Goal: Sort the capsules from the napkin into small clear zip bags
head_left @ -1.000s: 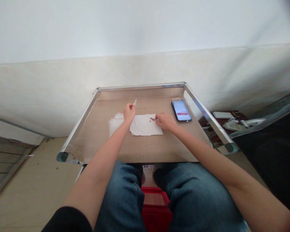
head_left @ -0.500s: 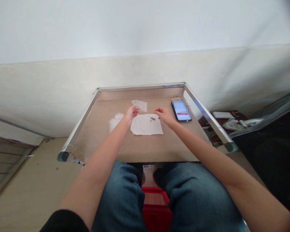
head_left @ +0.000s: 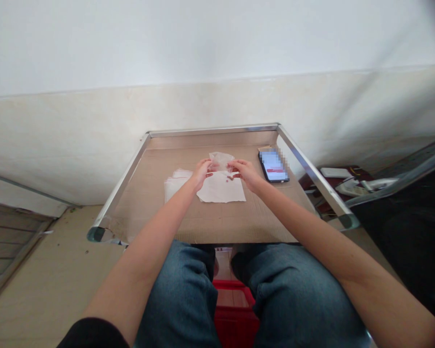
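Between my hands is a small clear plastic bag (head_left: 222,160), held just above the far edge of a white paper sheet (head_left: 221,191). My left hand (head_left: 202,173) pinches the bag's left side. At its right side, the fingers of my right hand (head_left: 244,171) are closed on the bag too. A few small reddish-brown bits (head_left: 229,179) lie on the sheet near my right fingertips; what they are is too small to tell. Left of the sheet, partly behind my left wrist, is a stack of thin white pieces (head_left: 174,183).
A phone (head_left: 273,165) with a lit screen lies on the right of the cardboard-covered table (head_left: 145,217). Metal rails (head_left: 213,129) edge the table on three sides against the wall. A red container (head_left: 235,314) sits below, between my knees. Assorted items (head_left: 337,173) are beyond the right rail.
My left hand has brought the plastic bag to the right, over the sheet's far edge. My right hand, apart from the bag before, now grips its right side.
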The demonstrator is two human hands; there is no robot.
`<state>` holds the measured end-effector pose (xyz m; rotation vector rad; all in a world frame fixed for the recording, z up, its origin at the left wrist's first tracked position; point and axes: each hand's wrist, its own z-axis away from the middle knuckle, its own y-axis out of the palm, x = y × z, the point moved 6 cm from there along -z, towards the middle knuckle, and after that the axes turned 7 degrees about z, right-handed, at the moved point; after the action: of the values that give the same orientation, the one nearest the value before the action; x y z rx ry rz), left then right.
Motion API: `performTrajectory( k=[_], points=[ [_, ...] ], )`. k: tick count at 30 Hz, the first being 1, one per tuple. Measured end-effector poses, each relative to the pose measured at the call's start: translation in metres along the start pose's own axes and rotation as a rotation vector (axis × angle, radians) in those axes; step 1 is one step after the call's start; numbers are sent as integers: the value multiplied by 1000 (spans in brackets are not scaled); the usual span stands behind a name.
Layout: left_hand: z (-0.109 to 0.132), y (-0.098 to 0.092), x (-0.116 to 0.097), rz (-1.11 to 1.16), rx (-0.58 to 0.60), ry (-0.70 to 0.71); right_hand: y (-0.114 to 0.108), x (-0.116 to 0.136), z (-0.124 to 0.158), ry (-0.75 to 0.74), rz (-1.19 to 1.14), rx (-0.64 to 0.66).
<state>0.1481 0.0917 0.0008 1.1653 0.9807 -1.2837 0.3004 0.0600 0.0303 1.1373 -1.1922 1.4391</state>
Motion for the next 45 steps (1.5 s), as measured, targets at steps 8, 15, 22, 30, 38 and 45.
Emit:
performTrajectory(
  k=[8,15,22,30,38,45],
  points=[
    [42,11,-72,-734,-270,750,0,-2,-1,-35,84,-2],
    [66,32,-94,-1088,-182,880,1,-2,-2,-71,155,20],
    [57,39,-53,-1329,195,820,10,-1,0,-201,301,132],
    [50,40,-34,-1357,286,717,19,-3,0,-280,467,191],
    [45,40,-31,-1277,315,700,18,-2,2,-290,503,182],
    [45,39,-29,-1221,335,715,19,0,3,-289,429,195]
  ],
)
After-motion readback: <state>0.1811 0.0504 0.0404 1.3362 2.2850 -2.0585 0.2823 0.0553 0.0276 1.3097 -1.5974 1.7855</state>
